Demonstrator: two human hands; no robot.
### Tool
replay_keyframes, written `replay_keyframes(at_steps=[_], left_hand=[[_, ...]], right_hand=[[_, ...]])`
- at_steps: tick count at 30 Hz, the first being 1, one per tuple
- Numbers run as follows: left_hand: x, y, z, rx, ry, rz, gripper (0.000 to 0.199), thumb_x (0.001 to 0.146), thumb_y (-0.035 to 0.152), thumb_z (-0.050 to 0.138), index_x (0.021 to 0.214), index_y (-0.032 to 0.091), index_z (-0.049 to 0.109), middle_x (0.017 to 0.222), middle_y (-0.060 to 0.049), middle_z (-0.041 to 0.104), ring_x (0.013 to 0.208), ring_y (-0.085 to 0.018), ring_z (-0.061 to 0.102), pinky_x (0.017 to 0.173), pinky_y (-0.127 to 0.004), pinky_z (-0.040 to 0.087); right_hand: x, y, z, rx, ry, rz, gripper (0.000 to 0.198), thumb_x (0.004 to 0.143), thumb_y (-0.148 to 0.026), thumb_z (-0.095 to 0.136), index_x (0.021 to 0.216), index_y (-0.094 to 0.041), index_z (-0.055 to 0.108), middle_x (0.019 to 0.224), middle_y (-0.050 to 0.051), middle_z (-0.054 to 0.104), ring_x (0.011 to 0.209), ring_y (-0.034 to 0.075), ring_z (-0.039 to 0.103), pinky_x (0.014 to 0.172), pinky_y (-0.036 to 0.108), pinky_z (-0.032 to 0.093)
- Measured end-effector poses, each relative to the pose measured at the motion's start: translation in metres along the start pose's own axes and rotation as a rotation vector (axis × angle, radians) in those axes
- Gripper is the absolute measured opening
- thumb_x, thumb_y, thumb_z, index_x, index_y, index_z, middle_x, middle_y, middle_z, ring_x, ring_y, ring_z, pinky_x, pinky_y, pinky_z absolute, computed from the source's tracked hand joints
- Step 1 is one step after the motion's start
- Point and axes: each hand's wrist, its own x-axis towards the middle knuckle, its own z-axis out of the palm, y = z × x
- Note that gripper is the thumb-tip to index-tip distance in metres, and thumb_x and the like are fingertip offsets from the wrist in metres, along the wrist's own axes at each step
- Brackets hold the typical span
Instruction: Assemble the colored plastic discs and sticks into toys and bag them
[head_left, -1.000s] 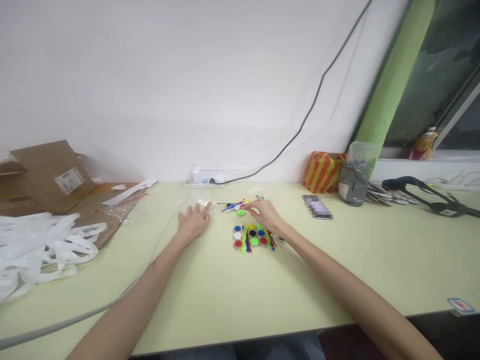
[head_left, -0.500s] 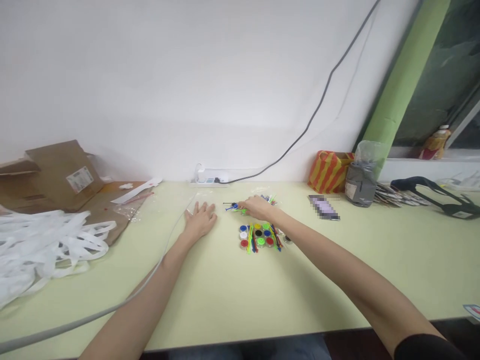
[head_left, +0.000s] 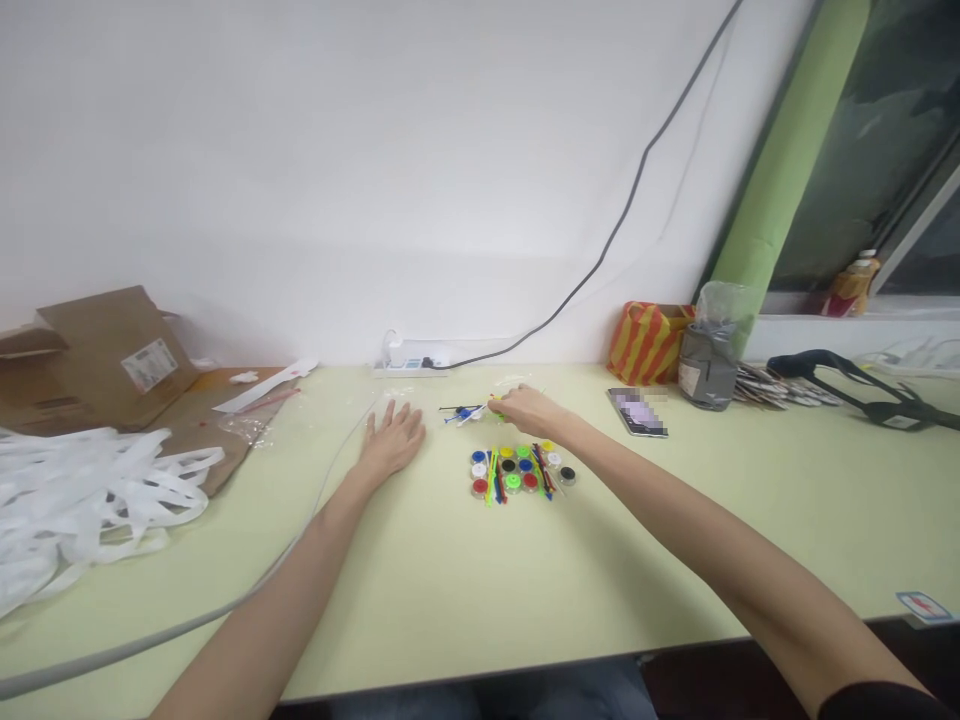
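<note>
My left hand (head_left: 391, 438) lies flat on the table, fingers spread, holding nothing. Farther right, my right hand (head_left: 521, 408) is closed in a pinch at some thin coloured plastic sticks; yellow-green and a bit of red show at its fingertips. Just left of those fingertips lies a small loose heap of blue, black and white sticks (head_left: 463, 412). Nearer to me sit several round discs (head_left: 513, 482) in red, blue, white, black, yellow and green, set close together in rows. Two bundles of thin coloured sticks (head_left: 495, 478) lie lengthwise among the discs.
A phone (head_left: 637, 412), a striped bag (head_left: 646, 343) and a grey container (head_left: 707, 370) stand right. White straps (head_left: 97, 490) and a cardboard box (head_left: 112, 345) are left. A grey cable (head_left: 300, 545) passes over my left forearm. A power strip (head_left: 409, 365) lies by the wall.
My right hand has shifted slightly right of the loose heap, uncovering more of its blue and white sticks. My left hand stays flat. The view has turned a little to the right.
</note>
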Motion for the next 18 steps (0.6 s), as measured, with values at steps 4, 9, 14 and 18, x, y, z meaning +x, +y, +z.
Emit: replay_keyframes(at_steps=[4, 9, 14, 18], left_hand=[[0.002, -0.002, 0.001, -0.018, -0.034, 0.024, 0.058, 0.098, 0.043, 0.024, 0.153, 0.027, 0.033, 0.161, -0.005, 0.028, 0.149, -0.027, 0.024, 0.119, -0.057, 0.016], [0.003, -0.005, 0.000, -0.009, -0.046, 0.024, 0.058, 0.097, 0.043, 0.022, 0.153, 0.031, 0.033, 0.162, -0.004, 0.027, 0.149, -0.027, 0.025, 0.118, -0.058, 0.017], [0.001, -0.002, -0.003, -0.021, -0.061, -0.005, 0.058, 0.097, 0.048, 0.023, 0.152, 0.033, 0.035, 0.162, -0.003, 0.026, 0.150, -0.032, 0.018, 0.117, -0.062, 0.015], [-0.001, 0.000, -0.001, -0.029, -0.022, -0.032, 0.059, 0.098, 0.046, 0.024, 0.153, 0.028, 0.032, 0.164, -0.006, 0.021, 0.151, -0.033, 0.015, 0.118, -0.060, 0.015]], right_hand=[[-0.009, 0.006, -0.001, 0.070, 0.008, 0.014, 0.022, 0.092, -0.015, 0.056, 0.114, -0.019, 0.059, 0.100, 0.011, 0.070, 0.097, 0.023, 0.062, 0.083, 0.030, 0.034], [-0.011, 0.007, -0.001, 0.076, 0.000, -0.008, 0.023, 0.093, -0.016, 0.055, 0.116, -0.020, 0.059, 0.100, 0.012, 0.069, 0.099, 0.024, 0.061, 0.082, 0.030, 0.035], [-0.004, 0.004, 0.000, 0.020, 0.024, -0.028, 0.041, 0.091, -0.003, 0.046, 0.125, -0.022, 0.058, 0.101, 0.012, 0.067, 0.096, 0.022, 0.062, 0.083, 0.031, 0.035], [0.001, 0.000, -0.002, -0.014, 0.013, -0.069, 0.051, 0.083, 0.006, 0.047, 0.125, -0.020, 0.060, 0.098, 0.012, 0.068, 0.094, 0.022, 0.062, 0.084, 0.031, 0.036]])
